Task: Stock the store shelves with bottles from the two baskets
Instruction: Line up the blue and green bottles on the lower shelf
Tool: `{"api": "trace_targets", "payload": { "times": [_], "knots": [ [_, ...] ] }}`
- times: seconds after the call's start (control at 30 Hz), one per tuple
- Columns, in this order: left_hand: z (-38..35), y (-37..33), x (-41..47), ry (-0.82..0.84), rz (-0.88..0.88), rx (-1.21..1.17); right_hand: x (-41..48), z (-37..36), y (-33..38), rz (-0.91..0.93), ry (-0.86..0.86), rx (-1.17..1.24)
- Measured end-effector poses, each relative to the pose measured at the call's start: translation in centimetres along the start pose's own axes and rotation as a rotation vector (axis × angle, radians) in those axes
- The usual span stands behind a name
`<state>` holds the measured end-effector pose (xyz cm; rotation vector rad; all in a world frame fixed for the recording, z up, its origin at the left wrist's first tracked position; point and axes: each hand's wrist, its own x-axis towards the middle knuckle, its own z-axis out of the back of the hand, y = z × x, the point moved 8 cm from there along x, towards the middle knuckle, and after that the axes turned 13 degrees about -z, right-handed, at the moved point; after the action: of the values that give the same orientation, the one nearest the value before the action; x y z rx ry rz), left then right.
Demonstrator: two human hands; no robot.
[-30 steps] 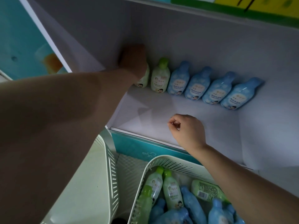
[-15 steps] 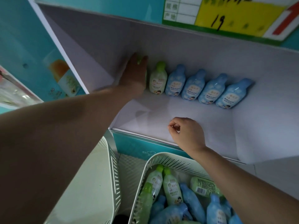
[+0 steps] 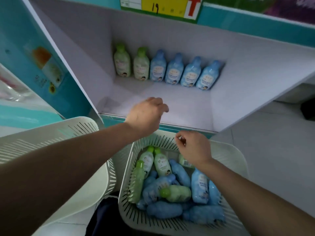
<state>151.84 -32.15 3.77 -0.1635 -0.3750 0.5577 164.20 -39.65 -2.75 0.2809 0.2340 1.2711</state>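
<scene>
Standing against the back wall of the shelf (image 3: 170,103) are 2 green bottles (image 3: 131,63) and 4 blue bottles (image 3: 185,70). The left hand (image 3: 146,114) hangs empty, fingers loosely curled, over the shelf's front edge. The right hand (image 3: 194,147), seemingly pinching nothing, hovers above the full basket (image 3: 136,217); the other basket (image 3: 56,133) sits left.

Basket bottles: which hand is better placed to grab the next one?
Right. The right hand is empty, directly over the basket of bottles. The left hand, also empty, is at the shelf edge.
</scene>
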Motion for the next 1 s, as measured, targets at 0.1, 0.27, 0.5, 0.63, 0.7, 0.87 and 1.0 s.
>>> {"api": "trace_targets", "payload": {
  "times": [0.1,0.27,0.5,0.63,0.7,0.87,1.0],
  "knots": [
    [-4.5,-2.2,-2.1,0.272,0.004,0.015,-1.5,-2.5,-1.1,-0.009,0.161,-0.045],
    [-13.3,-2.4,-6.1,0.813,0.157,0.041,-2.4,-8.8,-3.3,-0.097,0.427,-0.163],
    [-21.4,0.0,-9.7,1.006,0.346,-0.125,-2.8,-17.3,-4.4,-0.214,0.689,-0.119],
    [-23.8,1.2,-11.5,0.976,0.528,-0.203,-1.6,-18.9,-3.1,-0.225,0.693,-0.050],
    [-24.3,1.4,-12.1,0.951,0.612,-0.249,-1.3,-19.7,-3.0,-0.264,0.713,-0.055],
    [-24.3,1.7,-11.1,0.921,0.634,-0.321,-0.6,-19.5,-2.9,-0.322,0.686,-0.029],
    [-24.3,2.1,-11.3,0.939,0.650,-0.334,-0.4,-18.3,-2.9,-0.337,0.714,0.150]
  ]
}}
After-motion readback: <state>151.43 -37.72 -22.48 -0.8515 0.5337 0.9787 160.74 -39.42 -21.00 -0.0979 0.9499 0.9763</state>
